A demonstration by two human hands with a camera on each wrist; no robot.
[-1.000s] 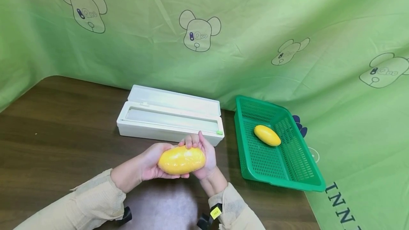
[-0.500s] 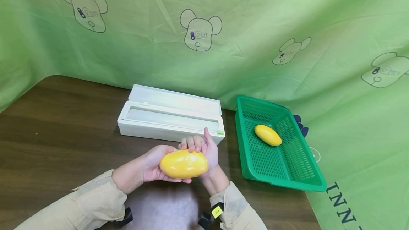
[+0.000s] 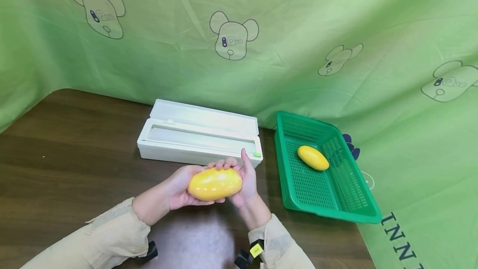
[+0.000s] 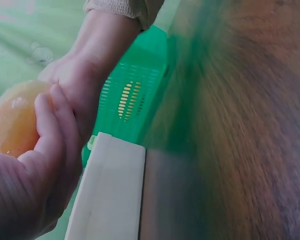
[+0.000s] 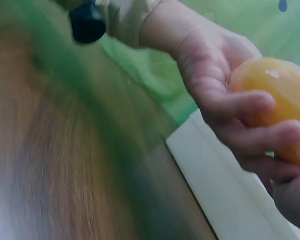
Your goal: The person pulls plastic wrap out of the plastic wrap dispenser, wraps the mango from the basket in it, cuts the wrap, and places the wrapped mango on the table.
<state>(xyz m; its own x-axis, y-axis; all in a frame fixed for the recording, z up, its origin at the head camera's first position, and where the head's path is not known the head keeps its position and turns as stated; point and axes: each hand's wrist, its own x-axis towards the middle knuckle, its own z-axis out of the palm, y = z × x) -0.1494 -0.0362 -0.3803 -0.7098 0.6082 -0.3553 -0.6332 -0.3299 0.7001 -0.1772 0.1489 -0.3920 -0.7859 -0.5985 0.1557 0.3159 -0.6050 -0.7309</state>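
Note:
A yellow mango [image 3: 214,184], glossy as if covered in clear film, is held between both hands above the table's middle. My left hand [image 3: 181,188] cups its left end from the side and below, with fingers along the underside. At the other end, my right hand [image 3: 248,182] grips it, fingers curled over the top and thumb pointing up. In the left wrist view the mango [image 4: 15,120] shows wrinkled, shiny film on its surface. Just behind the hands lies a long white cling film dispenser [image 3: 175,152], its lid raised. A second mango [image 3: 313,158] rests apart, inside the basket.
The green slotted basket [image 3: 330,215] stands to the right on the dark wooden table [image 3: 74,144]. A green curtain [image 3: 157,53] with printed bear heads hangs behind and on the right. A small light-green tab [image 3: 257,155] sits at the dispenser's right end.
Both hands dipped slightly with the mango, then rose a little again. The right fingers have shifted along its top. Dispenser, basket and second mango stay put.

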